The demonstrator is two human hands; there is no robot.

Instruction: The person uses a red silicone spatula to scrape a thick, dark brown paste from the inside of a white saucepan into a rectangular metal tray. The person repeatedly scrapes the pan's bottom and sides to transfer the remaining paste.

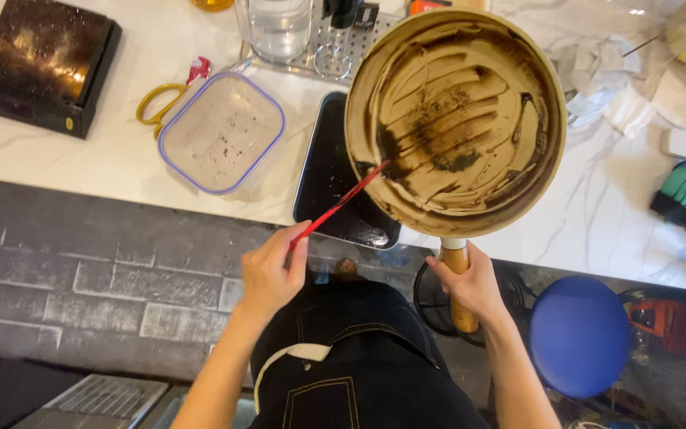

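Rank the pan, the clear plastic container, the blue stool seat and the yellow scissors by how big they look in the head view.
1. pan, held nearer the camera, so partly inflated
2. clear plastic container
3. blue stool seat, close to the container and farther below, so unsure
4. yellow scissors

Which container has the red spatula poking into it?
The round pan, smeared dark brown inside. The red spatula reaches over its rim. The square plastic container with the purple rim sits apart on the counter, only speckled with crumbs.

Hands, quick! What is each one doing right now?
Left hand: closed on the red spatula, whose tip is in the pan.
Right hand: closed on the wooden handle of the pan.
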